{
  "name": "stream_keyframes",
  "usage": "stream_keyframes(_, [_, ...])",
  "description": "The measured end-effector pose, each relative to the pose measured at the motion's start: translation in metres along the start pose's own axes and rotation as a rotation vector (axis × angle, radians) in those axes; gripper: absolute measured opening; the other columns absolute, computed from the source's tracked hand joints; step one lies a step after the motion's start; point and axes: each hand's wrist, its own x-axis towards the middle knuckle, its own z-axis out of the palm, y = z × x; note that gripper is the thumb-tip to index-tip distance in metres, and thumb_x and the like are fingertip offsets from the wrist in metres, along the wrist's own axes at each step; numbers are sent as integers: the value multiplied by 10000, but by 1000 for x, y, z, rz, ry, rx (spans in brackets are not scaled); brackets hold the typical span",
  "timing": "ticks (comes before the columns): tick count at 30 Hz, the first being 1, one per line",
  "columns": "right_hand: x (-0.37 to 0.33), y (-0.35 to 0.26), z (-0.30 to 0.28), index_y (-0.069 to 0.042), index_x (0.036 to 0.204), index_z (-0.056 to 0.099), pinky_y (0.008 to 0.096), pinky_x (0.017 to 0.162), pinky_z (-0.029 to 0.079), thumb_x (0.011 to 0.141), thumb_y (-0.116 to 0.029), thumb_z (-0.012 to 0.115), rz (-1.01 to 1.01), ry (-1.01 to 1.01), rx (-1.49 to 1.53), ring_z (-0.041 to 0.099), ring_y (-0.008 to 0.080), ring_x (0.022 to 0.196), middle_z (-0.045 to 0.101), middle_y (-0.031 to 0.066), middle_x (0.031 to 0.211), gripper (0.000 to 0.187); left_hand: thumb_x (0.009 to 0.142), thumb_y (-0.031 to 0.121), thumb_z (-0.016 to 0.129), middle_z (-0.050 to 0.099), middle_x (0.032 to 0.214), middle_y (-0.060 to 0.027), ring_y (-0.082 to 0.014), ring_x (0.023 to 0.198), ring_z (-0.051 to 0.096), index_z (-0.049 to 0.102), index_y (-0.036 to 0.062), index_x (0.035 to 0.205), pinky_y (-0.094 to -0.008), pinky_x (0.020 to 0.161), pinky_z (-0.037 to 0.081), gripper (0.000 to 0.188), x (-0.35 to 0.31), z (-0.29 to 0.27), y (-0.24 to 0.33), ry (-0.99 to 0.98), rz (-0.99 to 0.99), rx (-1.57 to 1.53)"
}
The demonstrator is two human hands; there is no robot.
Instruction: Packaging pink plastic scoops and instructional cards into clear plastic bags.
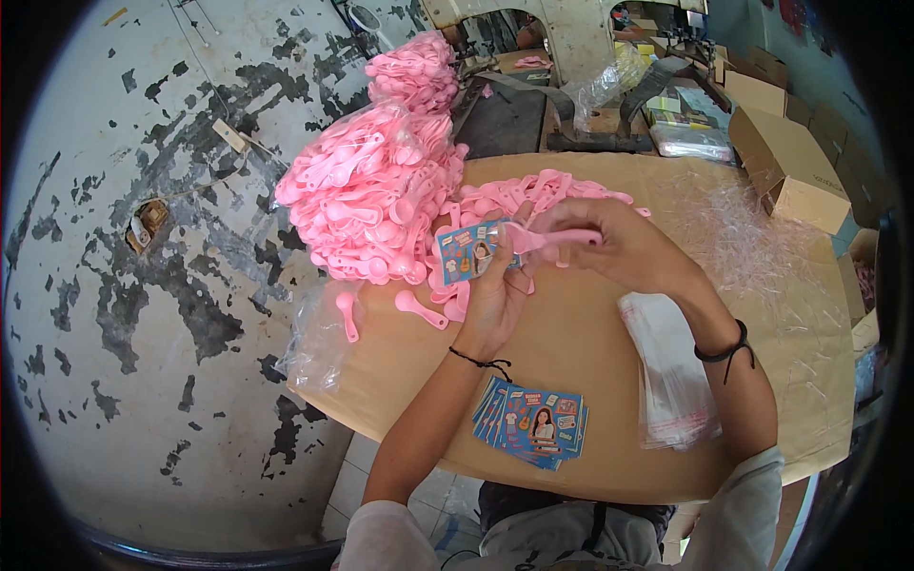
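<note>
My left hand point(497, 303) grips a small blue printed card point(466, 252) between thumb and fingers, above the middle of the table. Just right of the card, my right hand point(619, 238) is closed around a pink plastic spoon point(574, 236). The spoon's wide end meets my left fingertips; whether a clear bag surrounds it, I cannot tell. Behind both hands lies a loose heap of pink spoons point(543, 190). Nearer to me is a fanned stack of blue cards point(533, 423). A stack of clear flat plastic sleeves point(671, 381) lies beneath my right forearm.
Large bags of pink spoons point(367, 190) rise at the table's left edge, with two loose spoons nearby. Thin clear plastic strips point(733, 238) are scattered at right, beside an open cardboard box point(790, 167). A machine frame point(590, 48) stands behind the brown-covered table point(400, 376).
</note>
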Motion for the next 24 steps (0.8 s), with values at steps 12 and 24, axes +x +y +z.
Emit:
stream_keyframes(12, [-14, -67, -40, -19, 914, 652, 211, 507, 361, 895, -129, 620, -67, 456, -349, 461, 18, 599, 602, -26, 731, 116, 954, 419, 537, 369, 1464, -188, -316, 1307, 435, 239, 65, 1469, -433, 1108, 355, 692, 19, -31, 17, -215, -25, 172])
stream_keyframes(24, [2, -10, 1, 27, 901, 634, 295, 587, 477, 877, -113, 627, -56, 241, -445, 628, 158, 633, 672, 109, 762, 142, 869, 161, 665, 445, 1409, -153, -219, 1295, 445, 306, 3, 1430, -347, 1040, 383, 684, -16, 18, -27, -294, 195, 1037])
